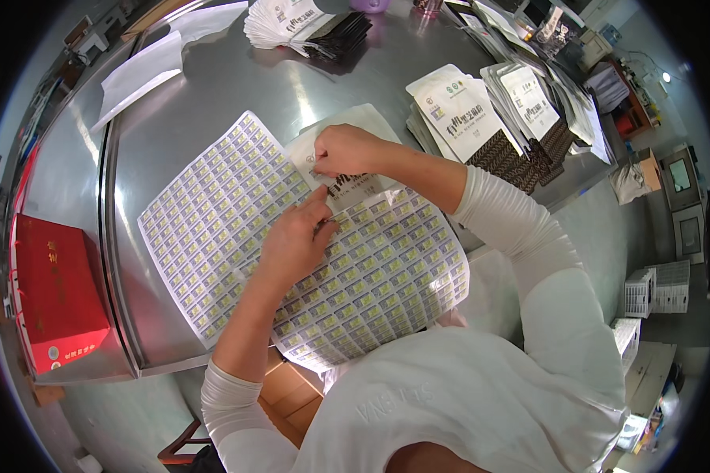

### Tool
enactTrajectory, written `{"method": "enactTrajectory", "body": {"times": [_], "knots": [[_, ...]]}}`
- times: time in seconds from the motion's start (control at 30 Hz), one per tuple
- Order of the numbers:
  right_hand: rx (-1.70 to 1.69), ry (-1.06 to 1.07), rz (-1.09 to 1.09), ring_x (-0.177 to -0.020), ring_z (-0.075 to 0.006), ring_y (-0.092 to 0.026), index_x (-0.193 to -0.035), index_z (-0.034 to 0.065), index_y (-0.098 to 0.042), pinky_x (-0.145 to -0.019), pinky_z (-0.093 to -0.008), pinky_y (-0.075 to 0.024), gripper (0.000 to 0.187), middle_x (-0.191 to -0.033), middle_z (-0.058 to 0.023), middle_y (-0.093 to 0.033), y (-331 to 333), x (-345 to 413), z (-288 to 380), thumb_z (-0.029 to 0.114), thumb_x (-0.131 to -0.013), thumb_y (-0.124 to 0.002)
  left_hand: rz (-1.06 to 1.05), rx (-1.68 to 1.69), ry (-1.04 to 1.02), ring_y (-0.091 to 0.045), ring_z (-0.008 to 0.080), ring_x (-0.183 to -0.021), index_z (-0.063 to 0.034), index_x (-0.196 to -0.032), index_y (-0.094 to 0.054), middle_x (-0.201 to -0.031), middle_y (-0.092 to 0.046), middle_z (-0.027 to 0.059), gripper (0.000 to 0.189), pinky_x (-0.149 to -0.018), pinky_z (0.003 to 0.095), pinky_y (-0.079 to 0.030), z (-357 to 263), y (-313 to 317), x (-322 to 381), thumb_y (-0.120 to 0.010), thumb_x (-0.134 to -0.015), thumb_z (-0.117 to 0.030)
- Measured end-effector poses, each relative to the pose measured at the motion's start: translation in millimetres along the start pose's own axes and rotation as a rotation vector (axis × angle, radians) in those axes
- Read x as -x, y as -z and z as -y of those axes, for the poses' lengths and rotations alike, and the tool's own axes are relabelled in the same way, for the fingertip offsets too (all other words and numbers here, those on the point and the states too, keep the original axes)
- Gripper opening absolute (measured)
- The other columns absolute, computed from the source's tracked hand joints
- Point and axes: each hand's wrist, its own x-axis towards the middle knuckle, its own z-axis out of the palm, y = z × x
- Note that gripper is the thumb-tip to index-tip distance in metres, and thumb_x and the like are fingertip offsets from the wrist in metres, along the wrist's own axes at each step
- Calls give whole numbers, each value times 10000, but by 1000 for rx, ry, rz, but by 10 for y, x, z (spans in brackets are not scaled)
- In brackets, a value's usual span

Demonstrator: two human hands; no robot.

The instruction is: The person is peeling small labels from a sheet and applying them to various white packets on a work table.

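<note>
A pale flat pouch (355, 121) with dark printing lies on the steel table before me, its lower part covered by a sheet of small stickers (384, 266). My right hand (349, 151) is on the pouch, fingers curled and fingertips at its printed left side. Whether a sticker is pinched under those fingertips is hidden. My left hand (296, 239) lies over the sticker sheet, its index finger reaching the pouch's lower left edge and the thumb apart from it. Left of it spreads another sheet of the same stickers (213, 207). The nearer sheet bends down over the table's front edge.
Stacked printed pouches (455, 112) stand at the right, with another pile (526, 106) beside them. A fanned bundle of pouches (307, 29) sits at the back. White paper (142, 77) lies far left, above a red bag (59, 290). A seam (107, 236) crosses the steel table (213, 88).
</note>
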Motion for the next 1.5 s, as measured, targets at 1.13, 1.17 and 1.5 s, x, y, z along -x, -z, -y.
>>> {"method": "enactTrajectory", "body": {"times": [1.13, 1.17, 1.5], "knots": [[87, -144, -581, -1174, -300, -427, -1294, 15, -410, -937, -413, -450, 677, -1291, -137, -400, -102, 647, -467, 333, -777, -710, 86, 48, 46, -546, 439, -1078, -59, -825, -610, -1377, -426, 234, 100, -962, 414, -409, -27, 36, -175, -653, -805, -146], [88, -144, -582, -1174, -300, -427, -1294, 15, -410, -937, -413, -450, 677, -1291, -137, -400, -121, 652, -477, 333, -777, -710, 91, 39, 51, -545, 441, -1078, -57, -825, -609, -1379, -424, 233, 100, -955, 413, -413, -33, 36, -178, -653, -805, -145], [-880, 69, -662, -717, -87, -560, -972, 22, -634, -672, -252, -468, 225, -781, -31, -624, 206, 730, -559, 190, -832, -686, 36, 208, 21, -606, 340, -957, -43, -860, -618, -1166, -607, 198, 113, -820, 385, -467, -82, 115, -88, -659, -809, -135]]}}
